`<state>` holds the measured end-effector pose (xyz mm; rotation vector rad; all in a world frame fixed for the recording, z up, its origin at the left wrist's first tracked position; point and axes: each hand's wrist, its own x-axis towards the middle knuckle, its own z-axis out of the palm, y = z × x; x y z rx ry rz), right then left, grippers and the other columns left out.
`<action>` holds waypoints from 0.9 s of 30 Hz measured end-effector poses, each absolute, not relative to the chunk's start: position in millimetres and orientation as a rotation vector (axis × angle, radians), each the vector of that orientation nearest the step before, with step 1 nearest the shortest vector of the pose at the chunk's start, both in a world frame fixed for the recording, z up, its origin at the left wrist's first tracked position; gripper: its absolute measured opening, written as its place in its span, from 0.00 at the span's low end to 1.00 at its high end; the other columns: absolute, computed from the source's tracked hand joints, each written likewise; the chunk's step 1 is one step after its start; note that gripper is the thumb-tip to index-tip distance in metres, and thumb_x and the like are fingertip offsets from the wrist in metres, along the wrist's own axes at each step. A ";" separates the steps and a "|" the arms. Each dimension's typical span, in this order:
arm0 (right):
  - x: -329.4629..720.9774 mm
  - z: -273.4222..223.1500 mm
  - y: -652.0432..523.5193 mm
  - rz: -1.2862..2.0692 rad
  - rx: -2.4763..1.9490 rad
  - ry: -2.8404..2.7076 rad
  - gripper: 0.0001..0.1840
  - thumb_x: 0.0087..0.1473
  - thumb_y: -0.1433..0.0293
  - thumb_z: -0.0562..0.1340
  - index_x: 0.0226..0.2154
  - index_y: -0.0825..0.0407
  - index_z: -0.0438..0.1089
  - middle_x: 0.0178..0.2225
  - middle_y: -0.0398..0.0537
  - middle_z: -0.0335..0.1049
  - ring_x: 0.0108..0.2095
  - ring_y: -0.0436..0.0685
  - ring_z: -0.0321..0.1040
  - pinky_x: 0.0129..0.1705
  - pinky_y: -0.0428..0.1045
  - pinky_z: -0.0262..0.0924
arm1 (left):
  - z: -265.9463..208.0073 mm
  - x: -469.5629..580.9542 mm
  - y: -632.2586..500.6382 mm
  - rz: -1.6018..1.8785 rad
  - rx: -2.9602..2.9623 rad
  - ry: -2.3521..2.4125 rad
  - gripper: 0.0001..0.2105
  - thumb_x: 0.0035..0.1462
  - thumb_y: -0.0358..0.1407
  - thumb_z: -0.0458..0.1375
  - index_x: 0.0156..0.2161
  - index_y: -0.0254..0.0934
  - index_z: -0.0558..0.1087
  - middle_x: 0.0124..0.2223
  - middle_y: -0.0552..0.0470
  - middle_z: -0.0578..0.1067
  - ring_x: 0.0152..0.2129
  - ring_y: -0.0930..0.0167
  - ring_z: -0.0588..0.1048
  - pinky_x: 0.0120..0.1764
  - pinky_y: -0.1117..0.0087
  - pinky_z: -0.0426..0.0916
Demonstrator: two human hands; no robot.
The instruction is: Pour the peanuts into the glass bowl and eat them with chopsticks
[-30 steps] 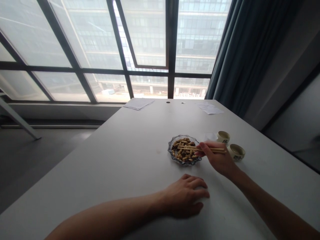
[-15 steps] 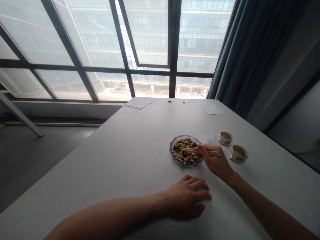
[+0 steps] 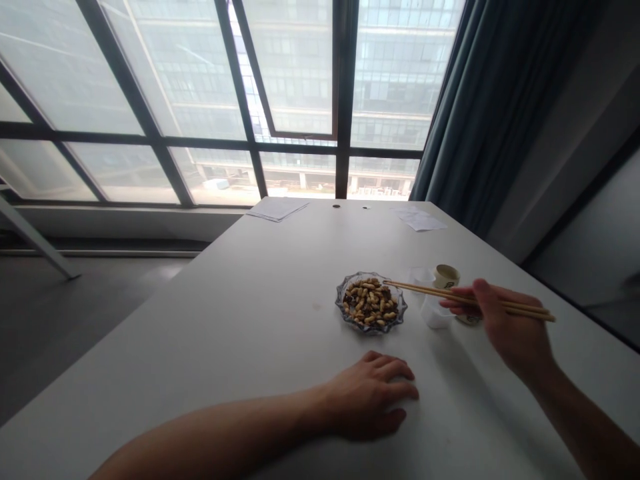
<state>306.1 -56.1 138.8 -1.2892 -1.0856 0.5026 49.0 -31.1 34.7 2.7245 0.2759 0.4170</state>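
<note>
My right hand (image 3: pixel 510 327) is closed around a pair of wooden chopsticks (image 3: pixel 425 290), held in the air with their tips pointing left. The tips are near the right rim of a scalloped glass dish (image 3: pixel 341 313). Peanuts in their shells (image 3: pixel 373 303) fill the dish, with small dark pieces mixed among them. A dark speck shows at the tips, too small to name. My left hand (image 3: pixel 373 397) lies on the table in front of the dish, fingers apart, holding nothing.
Two translucent plastic cups (image 3: pixel 435 313) stand right of the dish. Behind them is a ceramic cup (image 3: pixel 447 275) with a dark character; a second ceramic cup (image 3: pixel 469 321) is mostly hidden by my right hand. Papers (image 3: pixel 277 209) lie on the far part of the white table (image 3: pixel 240 320).
My right hand has lifted the chopsticks out of the dish and moved right, towards me. The left hand stays on the table. The view has shifted slightly.
</note>
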 end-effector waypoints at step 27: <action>447.0 85.7 -151.1 0.328 -1.494 -0.760 0.24 0.46 0.45 0.75 0.30 0.49 0.84 0.31 0.63 0.82 0.29 0.71 0.83 0.38 0.60 0.81 | 38.2 51.5 -33.2 0.392 2.715 0.323 0.17 0.66 0.35 0.60 0.59 0.45 0.70 0.62 0.47 0.74 0.62 0.59 0.71 0.66 0.57 0.61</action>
